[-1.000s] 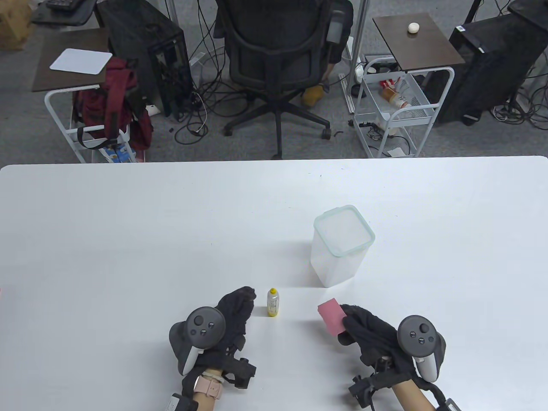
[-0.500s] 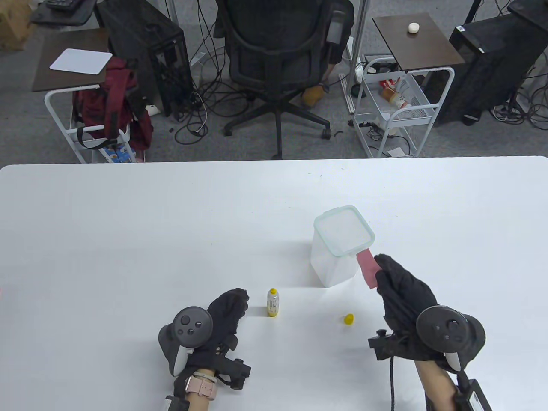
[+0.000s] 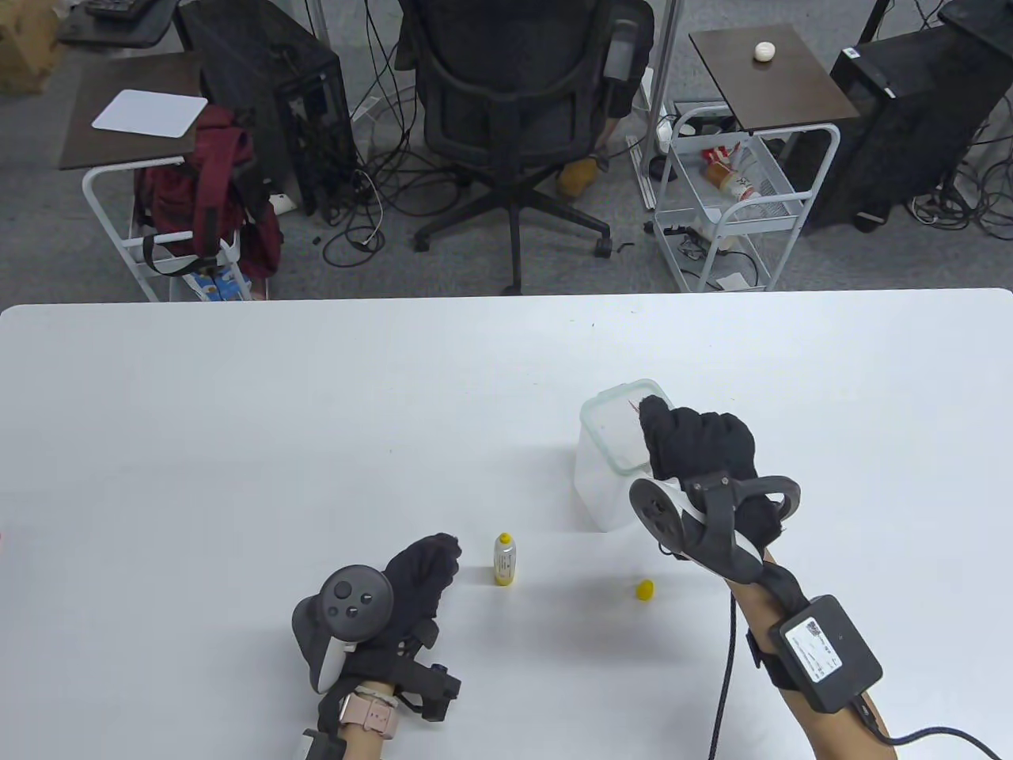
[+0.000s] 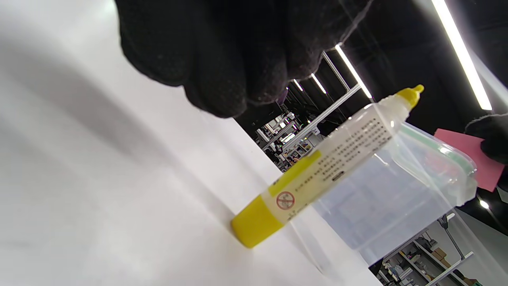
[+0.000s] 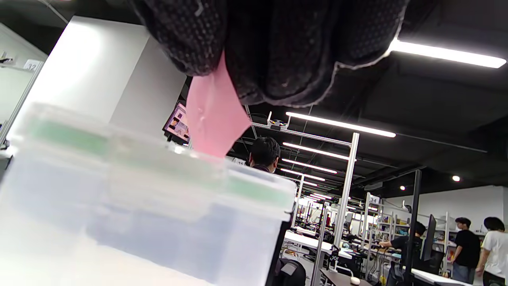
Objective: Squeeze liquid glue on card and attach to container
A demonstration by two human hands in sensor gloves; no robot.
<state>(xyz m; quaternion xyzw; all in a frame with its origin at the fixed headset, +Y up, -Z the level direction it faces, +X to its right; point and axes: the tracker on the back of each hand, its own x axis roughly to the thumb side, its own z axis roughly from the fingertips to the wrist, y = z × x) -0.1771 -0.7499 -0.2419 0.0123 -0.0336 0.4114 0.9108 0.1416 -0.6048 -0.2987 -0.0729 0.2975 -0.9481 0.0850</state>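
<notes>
A clear plastic container (image 3: 605, 467) with a green-rimmed lid stands right of the table's middle. My right hand (image 3: 696, 447) is above its lid and pinches a pink card (image 5: 214, 119), whose lower corner reaches the lid's rim (image 5: 158, 159). The card also shows in the left wrist view (image 4: 472, 159). A small glue bottle (image 3: 504, 559) with a yellow base stands uncapped near the front edge. My left hand (image 3: 419, 574) rests on the table just left of the bottle, holding nothing. In the left wrist view the bottle (image 4: 317, 171) stands apart from my fingers (image 4: 222, 59).
A small yellow cap (image 3: 646, 590) lies on the table between the bottle and my right forearm. Beyond the table's far edge stand an office chair (image 3: 506, 111), a wire cart (image 3: 736, 198) and side tables.
My right hand has carried the pink card from near the front edge up and back to the container's top, turning over above the lid. The left hand has drawn back slightly from the bottle.
</notes>
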